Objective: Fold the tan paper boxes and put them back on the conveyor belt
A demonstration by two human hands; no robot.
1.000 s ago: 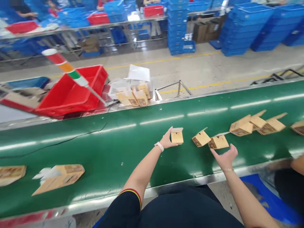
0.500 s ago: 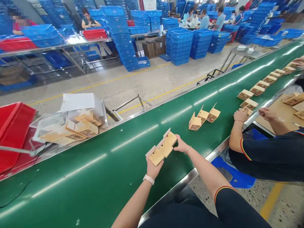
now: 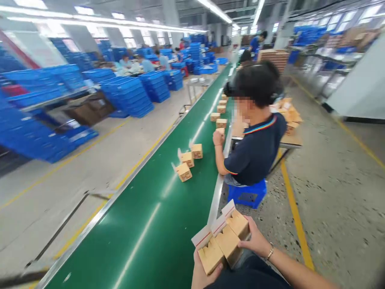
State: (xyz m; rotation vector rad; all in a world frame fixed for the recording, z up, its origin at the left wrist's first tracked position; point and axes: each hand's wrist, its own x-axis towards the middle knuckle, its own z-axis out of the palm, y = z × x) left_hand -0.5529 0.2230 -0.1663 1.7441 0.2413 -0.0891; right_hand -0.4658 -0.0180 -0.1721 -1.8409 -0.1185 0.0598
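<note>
My two hands hold a tight group of small kraft cardboard boxes [image 3: 224, 243] with white, red-striped flaps standing up, low over the belt's near edge. My left hand [image 3: 205, 274] supports the group from below, partly hidden behind it. My right hand [image 3: 255, 237] grips its right side. Farther along the green conveyor belt [image 3: 135, 241], several similar boxes stand apart, the nearest being a kraft box [image 3: 183, 172] with its flap raised.
A seated co-worker [image 3: 255, 148] on a blue stool [image 3: 247, 193] reaches onto the belt. Behind that person, a table [image 3: 290, 140] holds stacked boxes. Blue crate stacks [image 3: 128, 96] stand beyond the belt's far side, and yellow lines mark the floor.
The view has swung to look along the belt. My hands have brought the group of boxes toward me, to the belt's near edge, and its white flaps now show upright.
</note>
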